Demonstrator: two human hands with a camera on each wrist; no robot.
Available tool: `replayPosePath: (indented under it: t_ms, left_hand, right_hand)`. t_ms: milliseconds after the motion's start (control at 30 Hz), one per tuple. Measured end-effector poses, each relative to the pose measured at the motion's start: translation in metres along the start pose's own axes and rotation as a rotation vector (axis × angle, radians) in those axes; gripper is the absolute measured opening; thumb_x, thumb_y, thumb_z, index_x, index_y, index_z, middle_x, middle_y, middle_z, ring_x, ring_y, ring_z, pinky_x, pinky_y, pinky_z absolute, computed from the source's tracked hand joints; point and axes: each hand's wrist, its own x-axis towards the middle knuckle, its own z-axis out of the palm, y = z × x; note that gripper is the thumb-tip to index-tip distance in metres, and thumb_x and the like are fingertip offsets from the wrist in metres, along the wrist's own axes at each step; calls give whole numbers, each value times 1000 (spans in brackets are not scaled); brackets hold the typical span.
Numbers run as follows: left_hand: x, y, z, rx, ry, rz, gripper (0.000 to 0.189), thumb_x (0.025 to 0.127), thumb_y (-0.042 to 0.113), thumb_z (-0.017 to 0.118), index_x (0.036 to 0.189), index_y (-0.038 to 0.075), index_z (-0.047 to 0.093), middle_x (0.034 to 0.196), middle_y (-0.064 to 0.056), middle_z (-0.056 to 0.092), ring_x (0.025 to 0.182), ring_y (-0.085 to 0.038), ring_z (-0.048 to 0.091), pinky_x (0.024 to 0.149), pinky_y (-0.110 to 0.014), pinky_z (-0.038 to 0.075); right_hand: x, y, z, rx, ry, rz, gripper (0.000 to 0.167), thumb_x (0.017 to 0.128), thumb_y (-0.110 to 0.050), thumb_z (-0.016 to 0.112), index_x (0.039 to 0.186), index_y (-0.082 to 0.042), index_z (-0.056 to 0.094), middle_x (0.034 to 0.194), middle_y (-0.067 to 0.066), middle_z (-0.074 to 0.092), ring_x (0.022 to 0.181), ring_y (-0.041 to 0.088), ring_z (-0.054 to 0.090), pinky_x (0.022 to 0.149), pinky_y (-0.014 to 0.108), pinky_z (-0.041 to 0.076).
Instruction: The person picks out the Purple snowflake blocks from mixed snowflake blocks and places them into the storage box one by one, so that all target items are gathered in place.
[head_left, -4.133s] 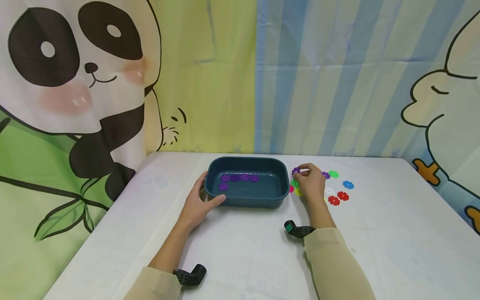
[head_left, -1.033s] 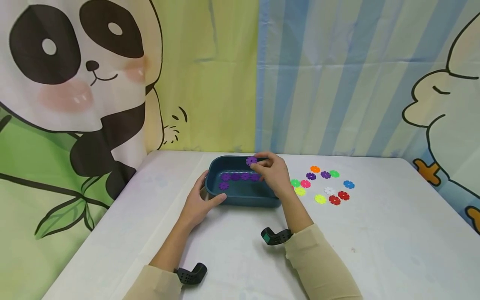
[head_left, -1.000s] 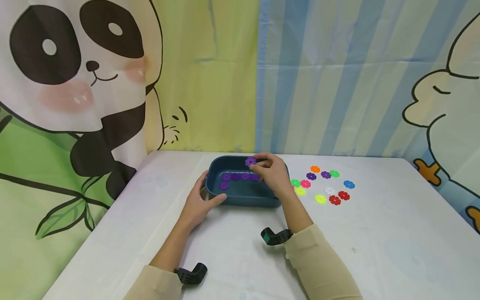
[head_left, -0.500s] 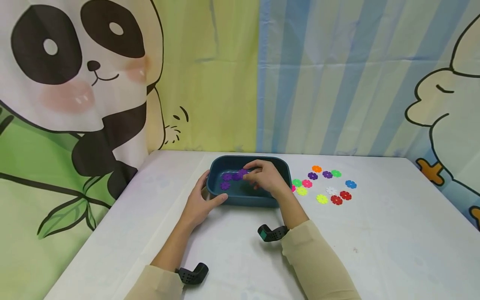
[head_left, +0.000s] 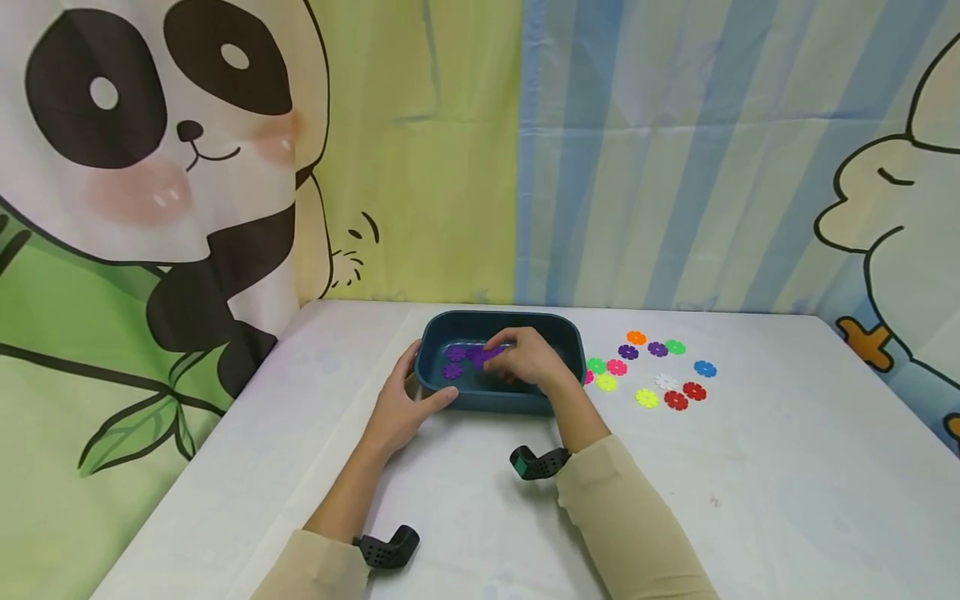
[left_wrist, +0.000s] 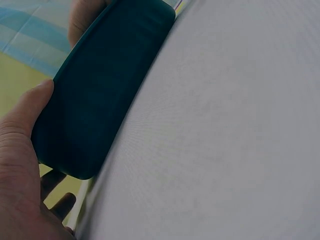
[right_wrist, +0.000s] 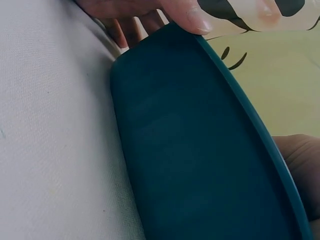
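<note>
My left hand (head_left: pixel 395 408) grips the left end of a dark teal plastic basin (head_left: pixel 502 402), thumb at the front rim. In the left wrist view, the left hand's thumb (left_wrist: pixel 35 102) lies along the rim of the teal basin (left_wrist: pixel 100 95), other fingers past its end. My right hand (head_left: pixel 525 358) reaches down inside the basin, fingers bent around a purple flower-shaped disc (head_left: pixel 487 357). That disc overlaps other purple discs, so its outline is partly hidden. More purple flower discs (head_left: pixel 453 371) lie on the basin floor to the left. The rim hides the right fingertips in the right wrist view.
Right of the basin, flower discs lie loose on the white table (head_left: pixel 780 467): two purple (head_left: pixel 628 352), two red (head_left: pixel 676 401), a blue (head_left: pixel 705 368), an orange (head_left: pixel 636 337), a white (head_left: pixel 665 382), plus green, yellow and pink ones. A printed curtain (head_left: pixel 420 167) hangs behind.
My right hand pinched a purple disc from the table pile, carried it left over the basin and lowered it among the other purple discs. The left hand stays on the basin.
</note>
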Motion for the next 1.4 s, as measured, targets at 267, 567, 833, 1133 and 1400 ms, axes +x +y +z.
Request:
replayPosePath:
  t_ms: [267,567,833,1133,1400]
  left_hand:
    - [-1,1,-1,5,-1,-2,101,86,52,81,165,32,23,168,-2,34,158,-29,25,127,-65,15]
    - [-1,2,-2,-1,-2,-1,102,85,52,82,165,32,22,168,-1,33,159,-29,24,128,-63,15]
    - [-2,2,-1,-8,-6,5,102,84,53,82,165,33,22,168,0,34,158,-28,26,128,-61,16]
    - [-2,1,-2,9,-4,0,102,84,54,82,164,36,22,168,1,33,159,-29,25,127,-64,17]
    - [-2,3,-3,9,-14,-5,102,84,55,82,164,35,22,169,1,32,159,-29,23,127,-64,16]
  right_hand:
    - [3,-2,5,-138,-5,23,25,92,-12,77,116,-7,73,87,9,68,72,20,62,65,28,56]
    - [6,-5,8,-233,-21,34,24,91,-10,78,114,-6,74,87,9,70,70,19,64,63,28,55]
    - [8,-2,12,-286,-19,6,24,88,-9,79,112,-7,74,94,10,70,72,18,64,64,27,56]
    - [6,-3,12,-214,-70,-55,30,93,-9,76,123,-7,70,101,11,72,75,18,65,63,27,58]
    - [0,-6,6,-282,-130,-73,31,100,-17,69,130,-9,67,113,10,73,92,23,69,72,30,59]
